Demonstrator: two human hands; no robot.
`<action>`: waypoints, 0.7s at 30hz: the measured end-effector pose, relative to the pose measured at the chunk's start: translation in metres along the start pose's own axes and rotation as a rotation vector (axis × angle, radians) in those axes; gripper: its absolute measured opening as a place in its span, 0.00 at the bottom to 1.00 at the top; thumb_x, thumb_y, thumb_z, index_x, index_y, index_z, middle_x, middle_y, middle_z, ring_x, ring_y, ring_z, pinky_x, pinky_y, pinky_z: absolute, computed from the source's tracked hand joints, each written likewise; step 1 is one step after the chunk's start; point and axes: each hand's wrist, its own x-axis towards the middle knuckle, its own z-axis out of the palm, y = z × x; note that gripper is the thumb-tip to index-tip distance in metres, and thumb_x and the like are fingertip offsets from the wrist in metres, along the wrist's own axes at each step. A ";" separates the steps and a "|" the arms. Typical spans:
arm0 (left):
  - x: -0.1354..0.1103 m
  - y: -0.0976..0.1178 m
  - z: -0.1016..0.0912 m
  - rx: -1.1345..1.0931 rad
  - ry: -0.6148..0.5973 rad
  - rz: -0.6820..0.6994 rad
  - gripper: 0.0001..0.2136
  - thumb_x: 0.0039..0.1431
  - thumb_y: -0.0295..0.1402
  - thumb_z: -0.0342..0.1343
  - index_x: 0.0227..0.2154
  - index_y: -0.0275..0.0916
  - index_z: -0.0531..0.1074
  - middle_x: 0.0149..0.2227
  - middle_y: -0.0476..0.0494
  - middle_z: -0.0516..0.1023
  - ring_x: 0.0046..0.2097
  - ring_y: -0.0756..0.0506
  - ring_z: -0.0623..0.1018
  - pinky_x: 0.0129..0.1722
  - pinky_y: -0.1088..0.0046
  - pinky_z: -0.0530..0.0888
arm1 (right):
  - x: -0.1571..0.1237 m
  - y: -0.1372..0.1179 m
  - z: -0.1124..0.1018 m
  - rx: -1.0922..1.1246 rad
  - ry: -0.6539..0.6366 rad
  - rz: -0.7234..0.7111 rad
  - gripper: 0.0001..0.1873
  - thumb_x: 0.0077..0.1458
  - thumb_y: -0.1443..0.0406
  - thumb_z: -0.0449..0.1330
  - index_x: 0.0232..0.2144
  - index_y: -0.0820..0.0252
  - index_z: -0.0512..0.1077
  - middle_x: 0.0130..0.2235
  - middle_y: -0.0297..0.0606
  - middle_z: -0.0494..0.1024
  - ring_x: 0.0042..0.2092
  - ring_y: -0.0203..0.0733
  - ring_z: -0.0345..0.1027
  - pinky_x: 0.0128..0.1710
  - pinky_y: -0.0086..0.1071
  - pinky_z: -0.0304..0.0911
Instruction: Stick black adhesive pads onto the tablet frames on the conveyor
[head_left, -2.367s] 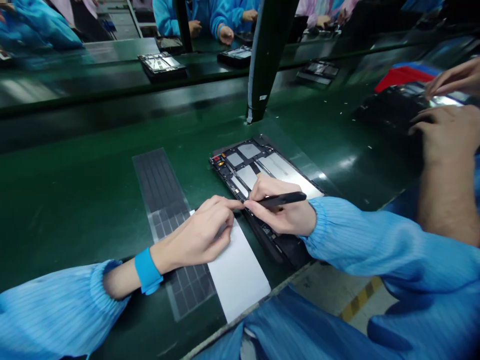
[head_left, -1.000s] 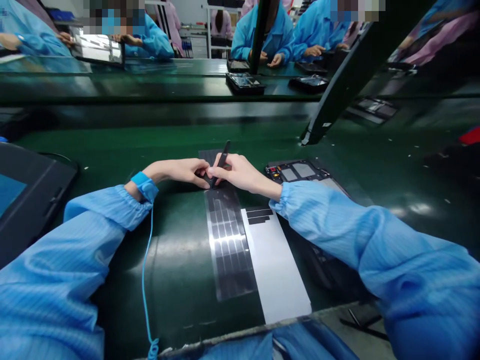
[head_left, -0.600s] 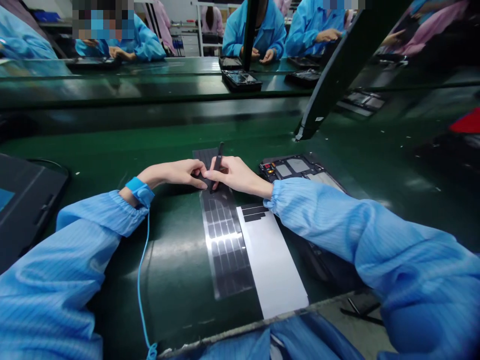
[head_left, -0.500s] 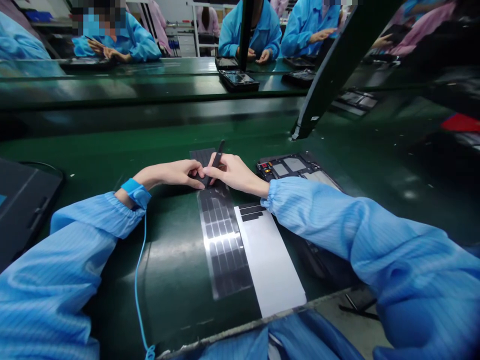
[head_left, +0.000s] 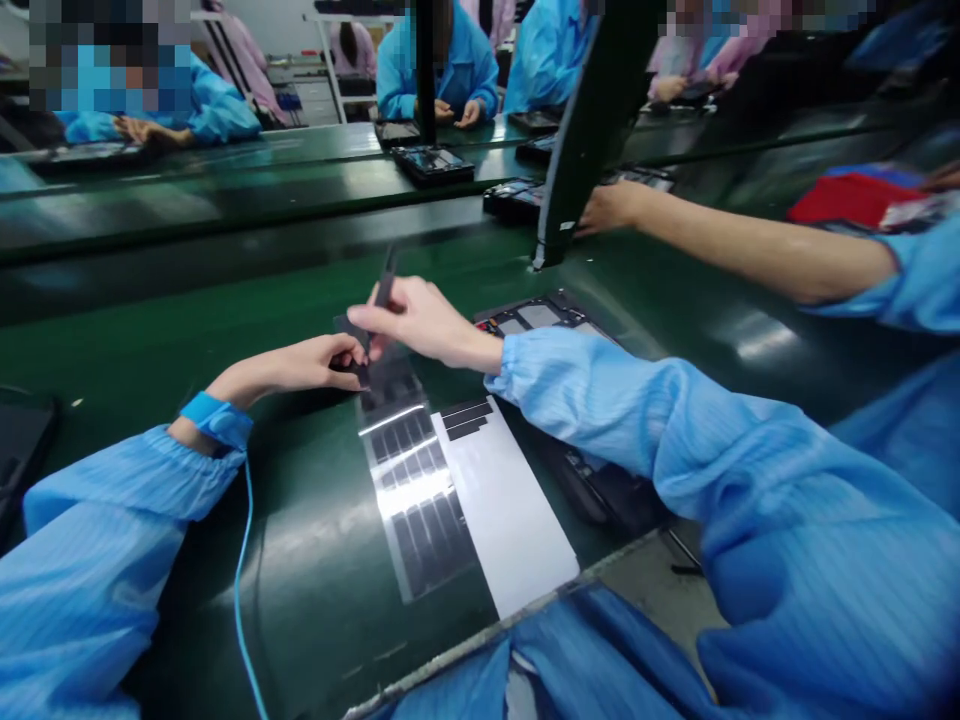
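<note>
A dark strip (head_left: 352,340) sits at the tips of black tweezers (head_left: 384,292), just above the far end of a dark sheet of strips (head_left: 409,480) on a green conveyor belt (head_left: 225,620). Beside the sheet lies a white backing paper (head_left: 504,510) with a few short dark strips on it, and beyond that is an opened tablet (head_left: 536,315), its small markings too tiny to read. The right hand (head_left: 424,320) pinches the tweezers narrowly between its fingers. The left hand (head_left: 311,365) curls close under the strip, though any grip is hidden. A blue wrist strap (head_left: 216,420) trails a blue cord (head_left: 241,590). Past a black post (head_left: 592,130), another person's bare arm (head_left: 750,240) reaches across the belt.
</note>
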 end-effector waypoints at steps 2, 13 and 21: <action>-0.001 0.003 -0.001 -0.012 -0.030 -0.017 0.19 0.44 0.48 0.55 0.31 0.37 0.66 0.31 0.44 0.70 0.33 0.44 0.70 0.32 0.70 0.68 | -0.003 -0.025 -0.029 0.011 0.072 -0.034 0.14 0.56 0.60 0.54 0.24 0.65 0.62 0.24 0.33 0.70 0.27 0.31 0.69 0.31 0.26 0.66; -0.026 0.130 0.101 0.046 0.484 0.588 0.10 0.55 0.28 0.51 0.36 0.38 0.55 0.48 0.35 0.61 0.50 0.41 0.65 0.45 0.61 0.68 | -0.117 0.015 -0.083 -0.123 -0.075 0.209 0.16 0.55 0.59 0.54 0.21 0.63 0.62 0.17 0.28 0.64 0.19 0.27 0.58 0.18 0.23 0.53; -0.021 0.121 0.122 0.058 0.430 0.615 0.12 0.55 0.22 0.52 0.34 0.39 0.53 0.49 0.34 0.60 0.50 0.41 0.64 0.45 0.59 0.69 | -0.110 0.029 -0.070 -0.175 0.023 0.183 0.14 0.56 0.60 0.52 0.23 0.65 0.63 0.20 0.30 0.66 0.23 0.29 0.58 0.24 0.24 0.50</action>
